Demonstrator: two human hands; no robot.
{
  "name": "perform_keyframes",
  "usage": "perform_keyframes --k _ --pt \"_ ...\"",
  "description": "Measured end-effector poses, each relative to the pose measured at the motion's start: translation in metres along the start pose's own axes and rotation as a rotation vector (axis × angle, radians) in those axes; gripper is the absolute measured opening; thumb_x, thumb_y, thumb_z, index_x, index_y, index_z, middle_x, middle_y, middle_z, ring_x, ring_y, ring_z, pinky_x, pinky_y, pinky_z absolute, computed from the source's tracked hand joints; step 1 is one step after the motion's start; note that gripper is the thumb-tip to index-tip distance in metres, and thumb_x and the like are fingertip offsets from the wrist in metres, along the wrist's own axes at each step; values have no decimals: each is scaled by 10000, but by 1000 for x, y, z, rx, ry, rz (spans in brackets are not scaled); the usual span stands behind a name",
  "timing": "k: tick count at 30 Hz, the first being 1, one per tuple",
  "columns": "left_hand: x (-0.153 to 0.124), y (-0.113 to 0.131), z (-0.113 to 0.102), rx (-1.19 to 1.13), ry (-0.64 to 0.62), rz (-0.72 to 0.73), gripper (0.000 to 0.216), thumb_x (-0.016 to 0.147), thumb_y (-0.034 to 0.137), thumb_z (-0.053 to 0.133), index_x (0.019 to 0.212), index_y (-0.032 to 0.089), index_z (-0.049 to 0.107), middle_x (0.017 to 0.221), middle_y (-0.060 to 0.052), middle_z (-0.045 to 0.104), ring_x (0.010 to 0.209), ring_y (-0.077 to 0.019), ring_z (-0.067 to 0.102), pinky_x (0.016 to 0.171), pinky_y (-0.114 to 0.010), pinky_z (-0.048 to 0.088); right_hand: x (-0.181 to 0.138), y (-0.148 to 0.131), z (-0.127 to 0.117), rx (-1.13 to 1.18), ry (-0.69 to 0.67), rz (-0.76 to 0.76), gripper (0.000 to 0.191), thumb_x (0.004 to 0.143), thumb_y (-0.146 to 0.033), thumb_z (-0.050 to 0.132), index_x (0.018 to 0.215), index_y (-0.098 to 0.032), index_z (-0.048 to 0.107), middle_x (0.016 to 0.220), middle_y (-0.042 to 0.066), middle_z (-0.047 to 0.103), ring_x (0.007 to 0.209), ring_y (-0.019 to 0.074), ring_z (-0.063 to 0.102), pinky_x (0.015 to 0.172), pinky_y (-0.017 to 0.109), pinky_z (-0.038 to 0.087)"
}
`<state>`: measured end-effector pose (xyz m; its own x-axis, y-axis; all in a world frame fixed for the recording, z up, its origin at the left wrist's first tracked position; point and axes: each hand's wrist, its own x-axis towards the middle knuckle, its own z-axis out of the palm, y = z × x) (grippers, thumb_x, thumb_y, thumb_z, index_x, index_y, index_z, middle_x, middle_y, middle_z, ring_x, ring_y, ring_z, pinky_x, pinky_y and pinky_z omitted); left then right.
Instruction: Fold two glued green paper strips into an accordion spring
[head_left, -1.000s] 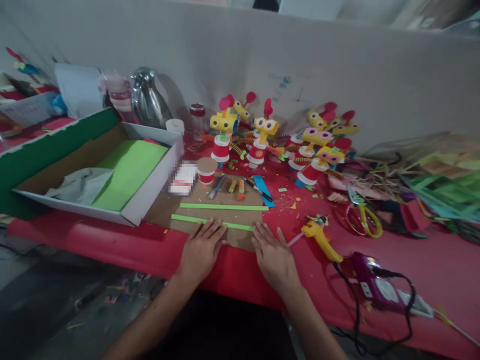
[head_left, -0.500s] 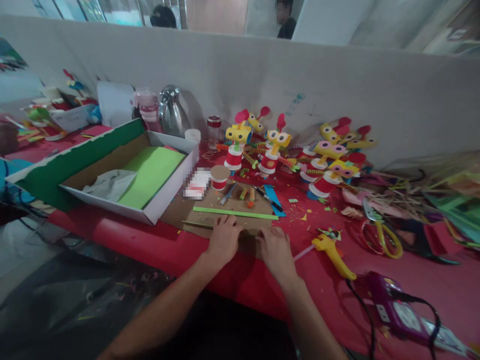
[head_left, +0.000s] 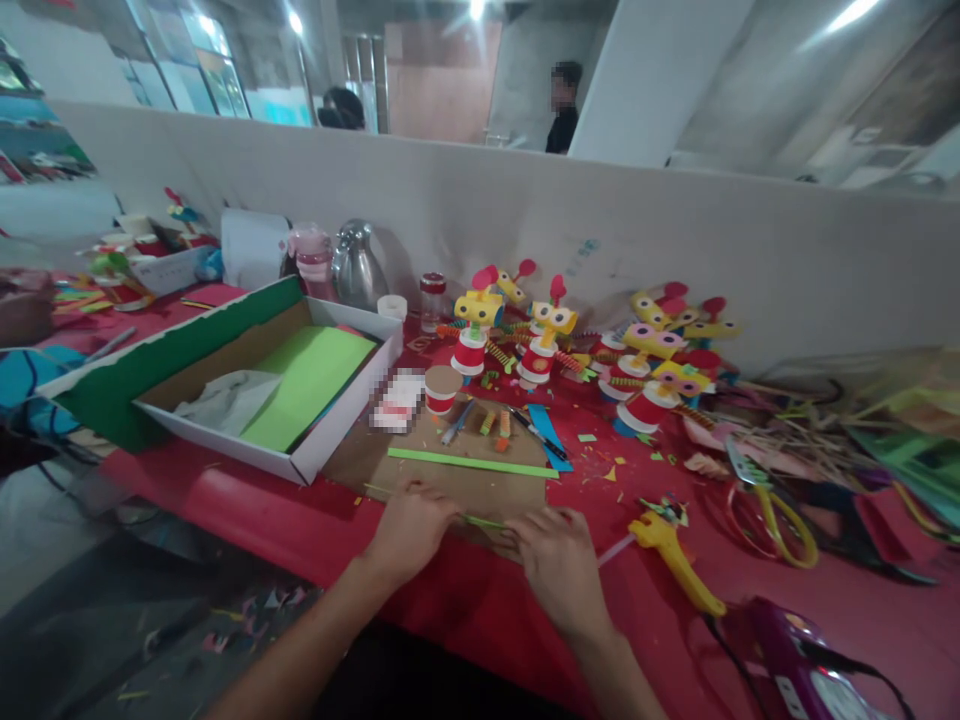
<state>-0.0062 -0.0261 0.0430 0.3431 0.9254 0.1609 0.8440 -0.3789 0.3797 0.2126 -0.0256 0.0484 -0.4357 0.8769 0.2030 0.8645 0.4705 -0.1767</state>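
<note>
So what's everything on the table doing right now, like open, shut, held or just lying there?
Left hand: closed on the near green strip.
Right hand: fingers curled on the same strip.
Near green strip: held at the cardboard's edge.
Far green strip: lying flat.
White box: open.
Paper cup: upside down.
Glue gun: lying down.
Scissors: lying flat.

A thin green paper strip [head_left: 480,521] lies on brown cardboard [head_left: 450,480].

Green strip [head_left: 480,521] mostly hidden (under both hands)
</note>
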Motion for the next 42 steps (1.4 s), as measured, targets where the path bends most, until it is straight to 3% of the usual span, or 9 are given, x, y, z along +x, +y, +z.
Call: perform_keyframes --k 5,11,17,21,26,29,33,40,42 --pt "-17 -24 -12 -53 31 -85 268 899 169 476 907 269 725 925 -8 751 887 -175 663 885 -362 400 -16 27 -4 15 48 5 251 915 -175 499 821 -272 711 817 1 741 787 191 650 793 345 351" --pt "-28 -29 -25 -84 42 -126 254 903 183 488 856 267 723 903 -1 725 915 -177 639 852 -342 413 -35 45 -7 176 131 29 312 935 -269 425 817 -269 714 785 18 743 719 190 664 705 312 450" --pt "-14 -27 -26 -206 -23 -110 229 887 194 500 819 229 716 857 -23 698 852 -174 634 769 -285 455 -33 54 -17 379 247 341 388 859 -544 484 735 -250 706 748 47 738 695 225 679 634 307 493" --pt "-1 -24 -21 -245 -55 -43 229 881 202 488 811 218 705 830 -25 708 822 -172 637 744 -272 470 -36 70 -31 393 289 556 406 787 -595 549 718 -225 701 700 39 721 688 222 673 614 283 464" --pt "14 -34 -6 -40 -69 -34 240 889 284 488 825 223 711 868 -43 736 837 -211 655 752 -312 482 -52 105 -38 237 452 720 363 844 -485 497 824 -174 683 816 88 722 767 236 649 704 321 459" --pt "18 -43 7 -25 -29 53 276 897 288 465 1037 247 698 1030 -41 731 971 -226 647 860 -349 485 -65 121 -29 -17 303 671 287 839 -273 476 1001 -118 655 999 167 693 944 280 609 860 398 426" --pt "15 -43 21 69 84 83 368 887 333 476 1204 244 640 1088 -88 684 999 -274 618 894 -424 481 -73 127 -10 -226 151 709 341 783 -152 493 1086 -71 625 1044 220 650 959 308 587 885 424 401" --pt "10 -37 38 93 246 133 331 884 244 469 1151 271 663 1119 -75 654 1040 -275 578 935 -443 449 -67 137 -10 -52 156 710 368 746 -141 506 1084 -62 629 986 182 668 883 263 615 809 359 450" --pt "9 -38 42 97 242 150 345 879 201 453 1144 269 664 1118 -68 659 1038 -270 579 931 -442 448 -68 136 -17 181 251 749 296 746 -204 531 1000 -104 645 906 125 682 808 229 622 732 320 466"
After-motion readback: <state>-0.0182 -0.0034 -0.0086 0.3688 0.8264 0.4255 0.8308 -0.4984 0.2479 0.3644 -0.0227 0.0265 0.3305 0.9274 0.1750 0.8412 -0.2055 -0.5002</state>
